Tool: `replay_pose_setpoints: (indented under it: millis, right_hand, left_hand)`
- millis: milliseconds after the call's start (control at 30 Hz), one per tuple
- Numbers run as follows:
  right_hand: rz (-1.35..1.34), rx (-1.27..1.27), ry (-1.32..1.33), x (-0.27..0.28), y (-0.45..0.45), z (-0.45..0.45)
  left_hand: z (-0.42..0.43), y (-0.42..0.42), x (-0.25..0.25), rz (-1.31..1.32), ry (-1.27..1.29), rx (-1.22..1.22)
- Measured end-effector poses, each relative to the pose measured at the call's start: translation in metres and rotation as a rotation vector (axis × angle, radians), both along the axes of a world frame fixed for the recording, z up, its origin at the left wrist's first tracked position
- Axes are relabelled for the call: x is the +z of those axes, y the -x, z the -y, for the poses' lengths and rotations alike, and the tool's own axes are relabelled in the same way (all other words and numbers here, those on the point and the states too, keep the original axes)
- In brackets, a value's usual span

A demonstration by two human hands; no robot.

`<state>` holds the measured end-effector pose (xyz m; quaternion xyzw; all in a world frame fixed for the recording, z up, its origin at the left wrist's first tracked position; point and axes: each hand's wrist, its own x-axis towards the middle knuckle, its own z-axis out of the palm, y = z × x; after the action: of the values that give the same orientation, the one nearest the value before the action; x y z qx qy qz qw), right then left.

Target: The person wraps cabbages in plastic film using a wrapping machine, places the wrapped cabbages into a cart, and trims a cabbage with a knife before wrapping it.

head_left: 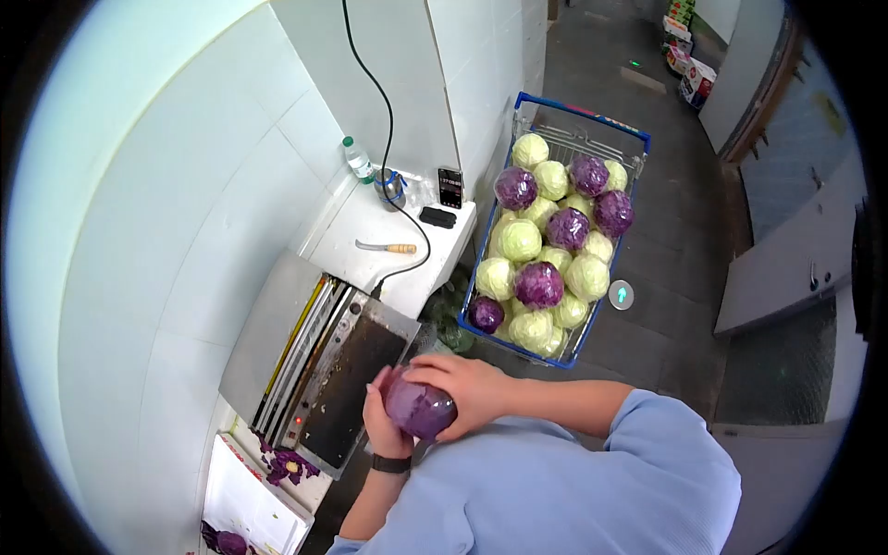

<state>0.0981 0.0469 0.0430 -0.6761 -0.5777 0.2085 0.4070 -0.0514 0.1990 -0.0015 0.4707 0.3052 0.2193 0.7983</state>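
Between my two hands is a purple cabbage (pixel 418 407), its surface shiny as if covered in clear film. My left hand (pixel 386 427), with a dark band at the wrist, cups it from the left. My right hand (pixel 467 388) curves over its top and right side. Both hands are close to my body, beside the dark plate of a film wrapping machine (pixel 370 370). Some clear film (pixel 424 340) shows just above the hands; I cannot tell whether it joins the cabbage.
A blue-rimmed cart (pixel 470 339) holds several wrapped green and purple cabbages. On the white counter (pixel 347 227) lie a hooked knife (pixel 386 247), a phone (pixel 450 188), a black case (pixel 437 217), a bottle (pixel 358 162) and a cup (pixel 392 190). Purple leaves (pixel 289 465) lie near a white tray (pixel 250 495).
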Motion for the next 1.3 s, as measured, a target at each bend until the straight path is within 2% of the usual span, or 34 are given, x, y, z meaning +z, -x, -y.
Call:
replay_pose_setpoints:
  millis: [100, 133, 233, 333, 367, 433, 533, 633, 1100, 1167, 1300]
  right_hand:
    - [-0.059, -0.117, -0.141, -0.007, -0.064, 0.002]
    - [-0.079, -0.172, -0.166, -0.007, -0.091, 0.005]
    - [-0.219, -0.445, -0.298, -0.015, -0.181, 0.020]
    - [-0.177, -0.834, -0.366, -0.038, -0.284, 0.029]
    - [-0.130, -0.995, -0.310, -0.038, -0.318, 0.029]
    - [0.025, -1.130, -0.413, -0.074, -0.399, 0.035]
    - [0.259, -1.362, -0.217, -0.089, -0.474, 0.039]
    - [0.207, -1.515, 0.018, -0.104, -0.521, 0.038]
    - [0.183, -1.571, 0.241, -0.164, -0.588, 0.066]
    - [0.154, -1.491, 0.364, -0.174, -0.594, 0.070]
    - [0.116, -1.434, 0.649, -0.157, -0.597, 0.062]
  left_hand:
    - [-0.005, -0.049, 0.008, -0.042, -0.391, 0.142]
    - [-0.010, -0.056, 0.014, -0.065, -0.345, 0.182]
    - [-0.023, -0.052, 0.002, -0.180, -0.467, 0.039]
    - [-0.022, -0.044, -0.012, -0.303, -0.320, 0.071]
    - [-0.020, -0.042, -0.016, -0.340, -0.268, 0.089]
    - [-0.015, -0.039, -0.024, -0.365, -0.195, 0.074]
    - [-0.010, -0.045, -0.026, -0.395, -0.125, 0.006]
    - [-0.009, -0.055, -0.026, -0.445, -0.155, -0.047]
    - [-0.011, -0.076, -0.032, -0.564, -0.108, -0.079]
    - [-0.011, -0.074, -0.033, -0.556, -0.131, -0.101]
    - [-0.013, -0.065, -0.038, -0.554, -0.092, -0.131]
